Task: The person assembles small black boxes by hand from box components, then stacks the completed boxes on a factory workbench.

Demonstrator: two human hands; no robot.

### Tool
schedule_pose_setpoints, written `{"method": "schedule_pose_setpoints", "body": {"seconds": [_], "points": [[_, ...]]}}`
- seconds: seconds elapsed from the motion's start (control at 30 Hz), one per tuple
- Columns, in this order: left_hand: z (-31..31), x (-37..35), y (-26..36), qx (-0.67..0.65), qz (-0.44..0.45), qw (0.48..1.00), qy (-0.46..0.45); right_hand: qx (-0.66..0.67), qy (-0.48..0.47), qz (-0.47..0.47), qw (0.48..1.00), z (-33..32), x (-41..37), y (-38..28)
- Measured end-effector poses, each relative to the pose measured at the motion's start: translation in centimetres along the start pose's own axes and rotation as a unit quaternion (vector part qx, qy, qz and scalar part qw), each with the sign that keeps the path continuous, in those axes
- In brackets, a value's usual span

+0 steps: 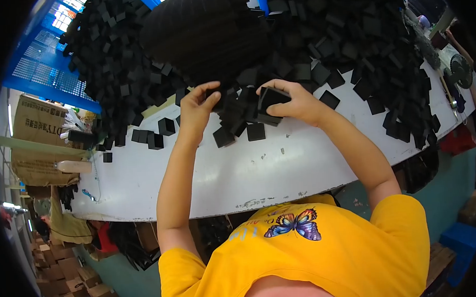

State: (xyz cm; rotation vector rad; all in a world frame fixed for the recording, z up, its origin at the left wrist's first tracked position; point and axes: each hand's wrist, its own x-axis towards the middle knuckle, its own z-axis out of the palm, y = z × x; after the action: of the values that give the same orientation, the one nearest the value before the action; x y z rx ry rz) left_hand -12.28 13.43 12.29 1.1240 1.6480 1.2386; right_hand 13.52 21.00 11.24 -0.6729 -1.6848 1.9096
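Note:
My right hand (300, 103) grips a small black box (273, 97) between thumb and fingers, above the front of the pile. My left hand (198, 106) is curled, with thumb and forefinger brought close around something dark. What it holds blends into the black pieces behind it, so I cannot make it out. Below and between the hands lie loose black blocks (256, 132) on the white table (239, 180). A few more black blocks (166, 126) sit to the left of my left hand.
A large heap of black blocks (350, 37) covers the back of the table. Within it stands a big dark ribbed mass (201, 36). Blue perforated crates (46, 74) and a cardboard box (37, 122) are at the left. A small black fan (461, 71) stands far right.

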Motion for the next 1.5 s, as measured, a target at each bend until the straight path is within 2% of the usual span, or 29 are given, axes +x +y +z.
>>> {"method": "schedule_pose_setpoints", "body": {"seconds": [0.07, 0.13, 0.17, 0.2, 0.27, 0.3, 0.33, 0.4, 0.47, 0.53, 0.57, 0.63, 0.67, 0.73, 0.77, 0.87, 0.97, 1.07, 1.17, 1.27, 1.5], "points": [[-0.4, 0.8, -2.3, 0.1, 0.065, 0.993, 0.008, -0.114, 0.061, 0.001, 0.992, 1.2, 0.8, -0.4], [0.3, 1.5, -2.1, 0.19, 0.126, 0.974, 0.018, -0.295, 0.086, -0.007, 0.952, 1.5, 2.3, -0.9], [0.8, 1.2, -2.0, 0.305, 0.252, 0.916, 0.062, -0.387, 0.114, -0.024, 0.915, 1.8, 2.9, -1.2], [1.0, 0.3, -0.8, 0.349, 0.276, 0.892, 0.079, -0.474, 0.141, -0.04, 0.868, 1.7, 3.4, -1.5], [1.0, -0.7, 1.6, 0.432, 0.324, 0.834, 0.115, -0.414, 0.207, -0.055, 0.885, 0.7, 3.9, -3.1], [0.6, -0.6, 2.6, 0.366, 0.374, 0.845, 0.105, -0.353, 0.233, -0.071, 0.903, -0.7, 4.6, -3.4], [0.3, -0.1, 4.1, 0.377, 0.458, 0.795, 0.123, -0.29, 0.256, -0.085, 0.918, -2.3, 5.7, -3.5], [0.1, 1.9, 8.2, 0.385, 0.607, 0.678, 0.156, -0.298, 0.345, -0.109, 0.883, -5.5, 9.2, -2.1], [-0.2, 4.6, 12.4, 0.435, 0.619, 0.631, 0.172, -0.269, 0.318, -0.056, 0.907, -7.5, 12.2, -1.6], [-0.6, 9.4, 14.1, 0.497, 0.567, 0.628, 0.194, -0.28, 0.298, -0.034, 0.912, -7.6, 14.2, -1.3], [-0.4, 10.5, 15.0, 0.52, 0.504, 0.671, 0.16, -0.202, 0.236, 0.067, 0.948, -6.2, 13.2, -3.7], [-0.1, 12.4, 16.6, 0.552, 0.367, 0.743, 0.087, -0.205, 0.281, 0.069, 0.935, -5.2, 13.7, -3.8], [-0.1, 14.6, 15.6, 0.568, 0.377, 0.726, 0.089, -0.205, 0.302, 0.068, 0.928, -5.1, 14.1, -3.8], [0.0, 17.7, 12.5, 0.599, 0.392, 0.692, 0.091, -0.162, 0.283, 0.087, 0.942, -5.8, 15.6, -3.2], [-0.1, 18.2, 11.9, 0.609, 0.298, 0.734, 0.032, -0.138, 0.274, 0.099, 0.947, -6.1, 16.0, -2.6], [0.5, 17.4, 11.9, 0.613, 0.299, 0.73, 0.039, -0.198, 0.184, 0.076, 0.96, -5.3, 14.3, -3.9], [1.1, 13.6, 16.4, 0.599, 0.186, 0.778, -0.038, -0.109, 0.262, 0.073, 0.956, -4.5, 15.6, -2.5], [1.0, 14.0, 16.0, 0.597, 0.187, 0.778, -0.046, -0.028, 0.26, 0.096, 0.96, -4.7, 16.0, -1.8], [1.2, 12.2, 16.7, 0.572, 0.202, 0.793, -0.052, 0.031, 0.298, 0.046, 0.953, -5.1, 16.8, -0.1], [1.0, 14.1, 15.8, 0.596, 0.19, 0.78, -0.037, 0.059, 0.34, 0.021, 0.938, -4.9, 17.2, 1.2], [0.9, 14.7, 15.8, 0.587, 0.183, 0.788, -0.035, 0.268, 0.391, -0.124, 0.871, -3.5, 14.7, 2.8]]}}
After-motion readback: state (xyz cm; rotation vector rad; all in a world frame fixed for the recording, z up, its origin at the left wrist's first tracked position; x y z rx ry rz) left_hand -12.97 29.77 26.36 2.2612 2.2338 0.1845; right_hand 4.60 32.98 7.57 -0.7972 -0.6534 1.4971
